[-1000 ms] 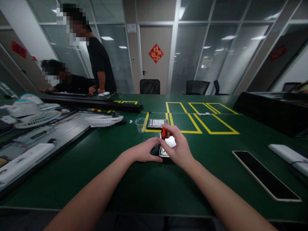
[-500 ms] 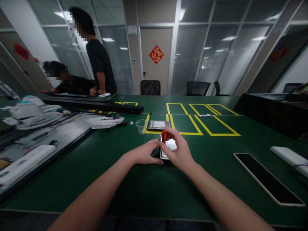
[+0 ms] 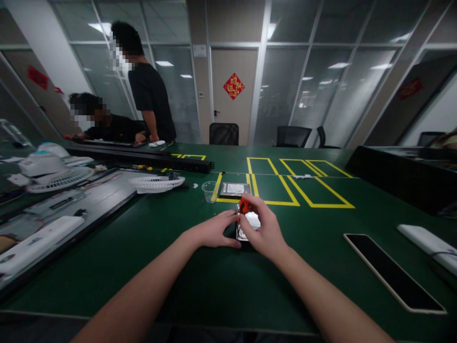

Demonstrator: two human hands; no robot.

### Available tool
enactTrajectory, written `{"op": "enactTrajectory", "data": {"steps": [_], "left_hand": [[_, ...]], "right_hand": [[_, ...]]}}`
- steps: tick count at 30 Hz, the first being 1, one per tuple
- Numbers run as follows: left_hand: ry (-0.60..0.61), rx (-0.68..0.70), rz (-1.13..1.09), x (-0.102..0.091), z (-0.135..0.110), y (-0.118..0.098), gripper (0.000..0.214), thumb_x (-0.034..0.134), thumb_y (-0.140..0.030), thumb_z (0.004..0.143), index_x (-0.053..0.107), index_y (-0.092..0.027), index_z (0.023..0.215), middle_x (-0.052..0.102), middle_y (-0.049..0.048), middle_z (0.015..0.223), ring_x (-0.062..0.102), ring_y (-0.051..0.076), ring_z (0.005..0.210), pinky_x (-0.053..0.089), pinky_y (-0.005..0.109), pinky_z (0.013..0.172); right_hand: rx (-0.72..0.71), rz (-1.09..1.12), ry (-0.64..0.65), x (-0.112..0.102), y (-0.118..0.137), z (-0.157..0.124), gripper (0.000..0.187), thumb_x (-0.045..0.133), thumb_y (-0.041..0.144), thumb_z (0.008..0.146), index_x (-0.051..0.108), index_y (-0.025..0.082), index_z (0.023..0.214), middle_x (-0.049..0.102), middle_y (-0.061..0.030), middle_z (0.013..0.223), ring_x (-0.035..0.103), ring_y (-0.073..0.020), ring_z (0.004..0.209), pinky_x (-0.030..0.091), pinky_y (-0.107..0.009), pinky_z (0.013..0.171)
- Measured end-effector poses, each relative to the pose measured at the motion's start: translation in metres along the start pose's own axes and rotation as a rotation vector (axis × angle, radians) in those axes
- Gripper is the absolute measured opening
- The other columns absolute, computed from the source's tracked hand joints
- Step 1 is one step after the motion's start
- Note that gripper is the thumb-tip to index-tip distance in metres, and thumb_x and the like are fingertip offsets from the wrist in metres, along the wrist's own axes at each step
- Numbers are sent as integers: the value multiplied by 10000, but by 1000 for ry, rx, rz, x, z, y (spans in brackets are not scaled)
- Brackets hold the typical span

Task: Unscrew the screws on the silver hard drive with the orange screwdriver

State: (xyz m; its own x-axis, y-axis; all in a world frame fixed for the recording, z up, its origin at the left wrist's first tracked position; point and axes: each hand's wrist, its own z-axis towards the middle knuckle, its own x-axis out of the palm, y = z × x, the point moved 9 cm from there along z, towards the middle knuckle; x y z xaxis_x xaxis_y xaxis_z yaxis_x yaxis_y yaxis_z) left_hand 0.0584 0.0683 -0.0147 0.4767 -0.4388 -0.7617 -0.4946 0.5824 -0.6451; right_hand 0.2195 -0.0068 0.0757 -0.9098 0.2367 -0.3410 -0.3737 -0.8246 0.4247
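A hard drive (image 3: 244, 233) with a shiny silver top lies on the green table in front of me, partly covered by my hands. My left hand (image 3: 217, 229) grips its left side, thumb at the near corner and fingers at the far one. In my right hand (image 3: 262, 221), thumb and fingers close round the red-and-black handle of a small screwdriver (image 3: 244, 206) held over the drive; its tip is hidden. Just beyond, a second hard drive (image 3: 233, 189) with a white label rests inside a yellow taped box. Left of that stands a clear plastic cup (image 3: 210, 192).
A phone (image 3: 394, 272) and a white power bank-like block (image 3: 428, 245) lie at the right. White baskets (image 3: 157, 183), a fan-like appliance (image 3: 43, 162) and a long metal panel (image 3: 107, 195) occupy the left. Two people (image 3: 152, 95) are across the table. A black case (image 3: 400, 176) sits far right.
The whole view has shifted slightly downward in the picture. Both hands stay at the hard drive, and the screwdriver remains in the right hand with hardly any visible movement.
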Motion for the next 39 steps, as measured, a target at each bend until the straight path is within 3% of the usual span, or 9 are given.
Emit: {"op": "enactTrajectory", "data": {"steps": [3,8,13,19,28,34,39], "left_hand": [[-5,-45,12,1,-1,10,1001,1137,-682,935,760,-240,1751,679,260,1923,617,546,1838,454,783,1562],[-11,-24,7,3,-1,14,1049,1136,-644,949,710,-265,1829,616,246,1994,559,536,1893,400,776,1597],[-13,-17,12,4,0,14,1058,1140,-634,953,694,-293,1850,603,211,2014,533,533,1911,385,740,1619],[-12,-35,22,3,-1,13,982,1138,-661,937,756,-275,1755,679,203,1929,591,545,1855,452,720,1582],[-17,-10,13,-1,-2,6,946,1136,-637,951,768,-279,1745,681,193,1943,594,526,1862,453,711,1585],[-20,8,15,-2,-1,1,970,1138,-611,951,743,-274,1770,675,190,1945,580,519,1873,452,716,1584],[-25,22,-4,-2,-1,0,924,1142,-591,943,774,-275,1730,706,185,1912,619,510,1841,473,697,1575]], "right_hand": [[14,-19,-17,-2,-5,0,542,825,202,1136,747,333,1656,911,-97,1368,898,-286,1090,792,-470,988],[28,-4,-21,0,-12,-2,537,829,197,1146,752,343,1656,920,-95,1384,905,-287,1103,792,-460,1004],[32,19,-11,3,-11,-4,581,766,173,1167,721,342,1720,897,-133,1477,913,-306,1174,799,-509,1094],[-12,10,-3,2,0,0,645,731,100,1147,702,359,1737,880,-121,1488,899,-300,1209,795,-488,1072],[-18,-10,-12,1,-1,3,535,806,169,1170,757,340,1675,908,-94,1356,884,-283,1084,785,-455,1005],[-38,2,-2,2,9,5,582,752,125,1168,734,348,1706,884,-121,1487,898,-291,1195,798,-460,1052],[-43,-10,3,1,9,6,580,765,134,1156,725,330,1701,896,-114,1435,898,-291,1158,800,-465,1044]]}}
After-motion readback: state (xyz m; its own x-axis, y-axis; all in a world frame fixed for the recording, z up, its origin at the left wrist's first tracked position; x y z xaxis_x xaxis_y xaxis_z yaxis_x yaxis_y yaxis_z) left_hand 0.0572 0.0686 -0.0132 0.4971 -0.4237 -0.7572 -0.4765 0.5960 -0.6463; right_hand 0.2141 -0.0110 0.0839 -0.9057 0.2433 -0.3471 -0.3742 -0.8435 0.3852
